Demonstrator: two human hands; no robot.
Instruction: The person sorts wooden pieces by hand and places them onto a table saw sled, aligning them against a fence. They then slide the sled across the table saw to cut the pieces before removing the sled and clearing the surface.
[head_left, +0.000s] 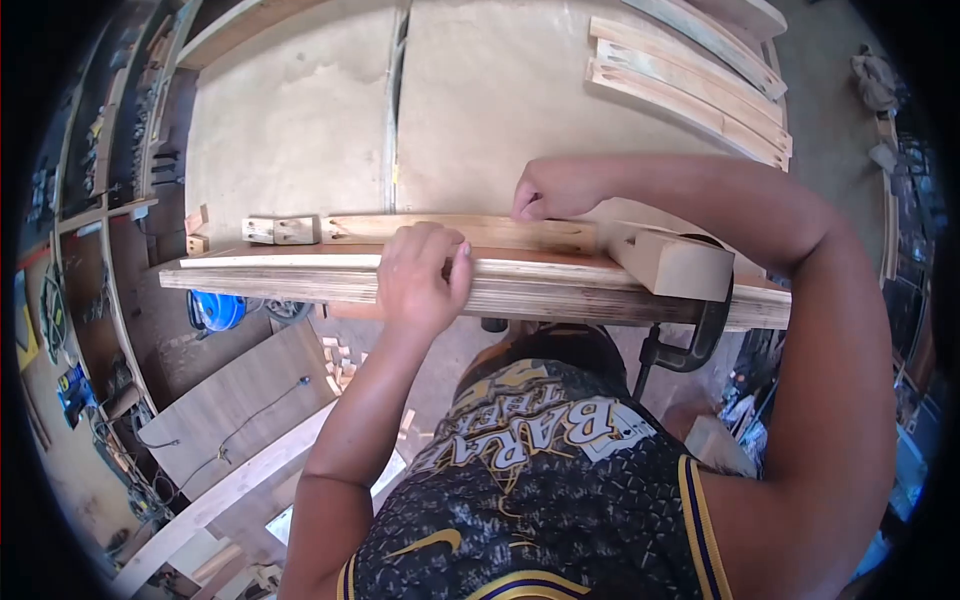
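Note:
My left hand (pixel 424 272) is curled over the near edge of a long pale wooden strip (pixel 280 261), which lies along the thick layered plywood edge (pixel 570 300) of the bench. My right hand (pixel 562 189) is closed, just beyond a wooden board with pocket holes (pixel 460 232). Whatever its fingers may hold is hidden. That board lies flat behind the strip, with short drilled wood pieces (pixel 280 231) off its left end. To the right, a wooden block (pixel 682 265) sits at the bench edge, with a dark C-clamp (pixel 705 340) around it and the edge.
Several drilled boards (pixel 690 95) lie at the bench's far right. A dark seam (pixel 397 100) divides the benchtop (pixel 290 120). Below on the left are a blue machine (pixel 217 310), a plywood panel (pixel 245 400) with a cable, and wood offcuts (pixel 340 362). Shelving (pixel 105 215) stands at left.

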